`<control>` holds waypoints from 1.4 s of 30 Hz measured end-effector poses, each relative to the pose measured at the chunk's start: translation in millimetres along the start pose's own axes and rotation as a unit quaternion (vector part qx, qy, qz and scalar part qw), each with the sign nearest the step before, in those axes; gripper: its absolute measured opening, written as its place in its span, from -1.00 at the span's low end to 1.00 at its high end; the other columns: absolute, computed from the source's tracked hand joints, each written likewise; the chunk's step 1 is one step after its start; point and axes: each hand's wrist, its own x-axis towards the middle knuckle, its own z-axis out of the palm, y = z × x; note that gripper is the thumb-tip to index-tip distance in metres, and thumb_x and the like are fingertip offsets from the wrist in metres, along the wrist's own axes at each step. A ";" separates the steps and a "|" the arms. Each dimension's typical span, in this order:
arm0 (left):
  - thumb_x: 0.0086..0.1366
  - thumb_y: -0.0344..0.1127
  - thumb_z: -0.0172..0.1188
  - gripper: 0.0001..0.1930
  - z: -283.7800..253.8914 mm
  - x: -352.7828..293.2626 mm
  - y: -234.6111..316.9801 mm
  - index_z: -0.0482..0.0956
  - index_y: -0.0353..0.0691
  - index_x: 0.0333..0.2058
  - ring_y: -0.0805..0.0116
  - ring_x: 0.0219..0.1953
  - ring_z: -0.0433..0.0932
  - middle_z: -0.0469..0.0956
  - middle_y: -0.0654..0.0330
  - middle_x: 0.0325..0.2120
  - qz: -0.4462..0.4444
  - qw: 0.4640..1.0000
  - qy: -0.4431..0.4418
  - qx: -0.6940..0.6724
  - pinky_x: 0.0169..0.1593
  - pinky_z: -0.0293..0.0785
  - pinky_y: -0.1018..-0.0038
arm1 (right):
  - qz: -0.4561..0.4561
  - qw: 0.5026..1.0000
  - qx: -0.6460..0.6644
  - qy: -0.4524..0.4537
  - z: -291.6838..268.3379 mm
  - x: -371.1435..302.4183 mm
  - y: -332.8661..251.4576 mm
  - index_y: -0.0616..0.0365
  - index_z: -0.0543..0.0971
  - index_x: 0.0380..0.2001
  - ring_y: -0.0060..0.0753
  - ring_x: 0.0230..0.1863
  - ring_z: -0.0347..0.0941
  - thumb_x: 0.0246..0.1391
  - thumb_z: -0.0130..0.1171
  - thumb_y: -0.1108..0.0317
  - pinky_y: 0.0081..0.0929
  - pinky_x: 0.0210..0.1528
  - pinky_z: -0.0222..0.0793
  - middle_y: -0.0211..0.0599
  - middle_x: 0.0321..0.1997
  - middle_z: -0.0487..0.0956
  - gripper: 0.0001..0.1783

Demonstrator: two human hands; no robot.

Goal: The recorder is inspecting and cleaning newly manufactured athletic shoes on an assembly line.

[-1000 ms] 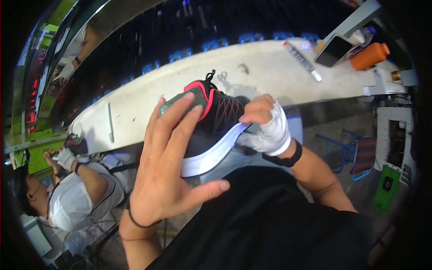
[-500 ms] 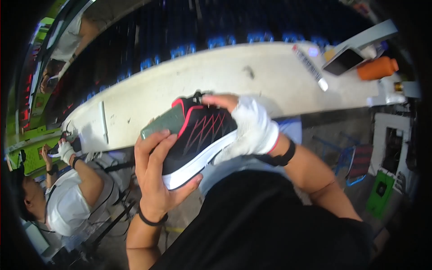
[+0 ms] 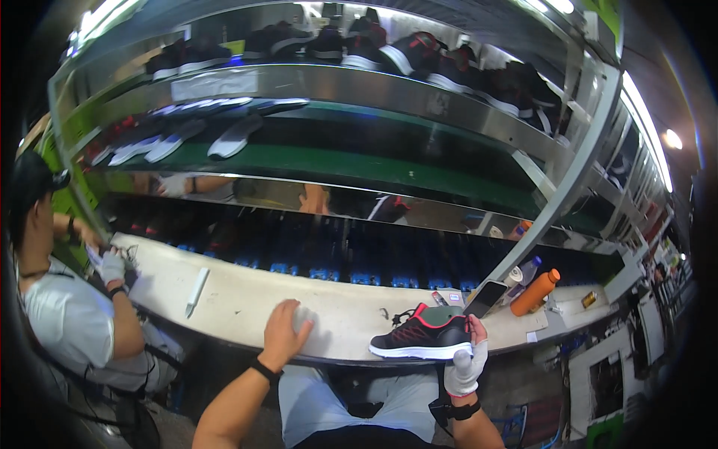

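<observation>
A black sneaker (image 3: pixel 420 334) with red trim and a white sole rests at the near edge of the pale bench, toe to the left. Out of its collar shows a grey-green shoe last (image 3: pixel 443 315). My right hand (image 3: pixel 468 359), in a white glove with bare fingertips, grips the sneaker at its heel. Away to the left, my bare left hand (image 3: pixel 287 333) hovers at the bench edge, fingers stretched out and holding nothing. Dark laces lie loose by the sneaker's tongue.
Along the pale bench (image 3: pixel 232 303) lie a white stick-like tool (image 3: pixel 197 292), a phone (image 3: pixel 485 298) and an orange bottle (image 3: pixel 535 292). Behind runs a dark conveyor (image 3: pixel 336 251). Insoles (image 3: pixel 235 137) lie on a green shelf; shoes fill the top one. A co-worker (image 3: pixel 71 299) works at left.
The sneaker has gone from being held in both hands to the bench, farther right. My left hand has let go of it; my right hand now grips the heel. The view has tilted up.
</observation>
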 end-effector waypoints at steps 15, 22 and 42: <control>0.32 0.17 0.33 -0.19 13.4 -3.6 -49.3 0.50 -0.31 0.37 -0.17 0.60 0.16 0.37 -0.14 0.48 -0.180 0.953 0.046 0.240 0.62 0.02 0.03 | -0.583 0.807 0.079 -0.057 246.5 199.9 -147.6 0.26 0.45 0.32 -0.06 0.37 0.46 0.34 0.34 0.02 -0.07 0.50 0.29 -0.02 0.35 0.50 -0.31; 0.30 0.20 0.35 -0.19 11.7 1.8 -42.7 0.52 -0.24 0.37 -0.15 0.57 0.19 0.38 -0.05 0.47 -0.215 0.941 0.044 0.256 0.58 0.09 -0.03 | -0.629 0.752 -0.186 -0.068 438.6 382.1 -141.7 -0.10 0.56 0.42 0.24 0.32 0.52 0.24 0.47 -0.18 0.04 0.45 0.39 0.14 0.29 0.61 -0.21; 0.37 0.15 0.24 -0.28 11.0 -1.3 -45.7 0.54 -0.23 0.34 -0.05 0.59 0.20 0.39 -0.01 0.46 -0.235 0.937 0.062 0.251 0.60 0.11 0.08 | -0.424 0.618 -0.662 -0.027 497.2 455.6 -12.6 -0.81 -0.06 0.69 0.41 0.37 0.55 0.21 0.22 -0.49 0.17 0.37 0.49 -0.15 0.84 -0.11 0.09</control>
